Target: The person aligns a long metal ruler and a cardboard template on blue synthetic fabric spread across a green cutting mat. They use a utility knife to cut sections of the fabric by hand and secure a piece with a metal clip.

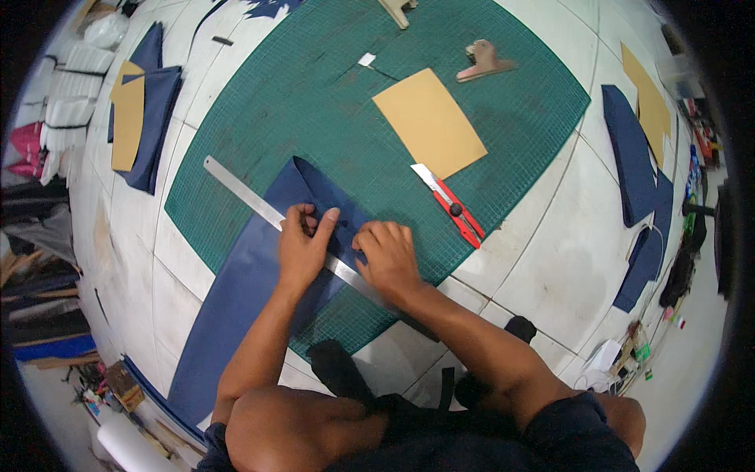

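A long piece of navy fabric [236,315] lies across the near left part of a green cutting mat [267,102], its far end folded over. My left hand [305,248] rests on this folded end, fingers curled and thumb raised at the cloth. Beside it, my right hand [387,256] has its fingers bent and pinched on the fabric's right edge. A steel ruler [240,190] runs diagonally over the fabric and passes under both hands. To the right of my hands, a red utility knife [454,211] lies on the mat with its blade out.
A tan card template [431,124] lies beyond the knife, near a metal bulldog clip [484,63]; another clip [399,11] is at the far edge. Folded navy fabric [165,102] with card pieces sits left, and more navy fabric [625,157] right, on white floor tiles [543,236].
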The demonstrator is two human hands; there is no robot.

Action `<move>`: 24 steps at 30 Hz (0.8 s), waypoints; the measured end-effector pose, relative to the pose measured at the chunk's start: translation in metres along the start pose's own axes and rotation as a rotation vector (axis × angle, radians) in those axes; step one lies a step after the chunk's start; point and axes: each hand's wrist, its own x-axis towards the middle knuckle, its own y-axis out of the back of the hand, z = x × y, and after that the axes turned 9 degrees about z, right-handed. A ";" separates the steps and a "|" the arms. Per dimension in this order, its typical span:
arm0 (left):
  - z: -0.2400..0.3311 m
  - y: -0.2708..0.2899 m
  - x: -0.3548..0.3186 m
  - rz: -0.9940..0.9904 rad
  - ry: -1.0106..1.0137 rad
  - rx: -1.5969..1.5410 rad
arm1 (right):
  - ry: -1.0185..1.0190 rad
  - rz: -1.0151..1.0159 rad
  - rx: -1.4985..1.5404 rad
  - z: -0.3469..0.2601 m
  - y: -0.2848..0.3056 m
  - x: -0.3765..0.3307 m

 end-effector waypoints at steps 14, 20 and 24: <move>-0.017 0.011 0.005 -0.141 0.131 -0.323 | -0.509 -0.449 0.141 -0.006 0.012 0.068; -0.016 0.019 0.005 -0.156 0.152 -0.345 | -0.449 -0.598 0.425 -0.008 0.015 0.074; -0.015 0.020 0.006 -0.172 0.131 -0.408 | -0.467 -0.533 0.415 -0.004 0.003 0.074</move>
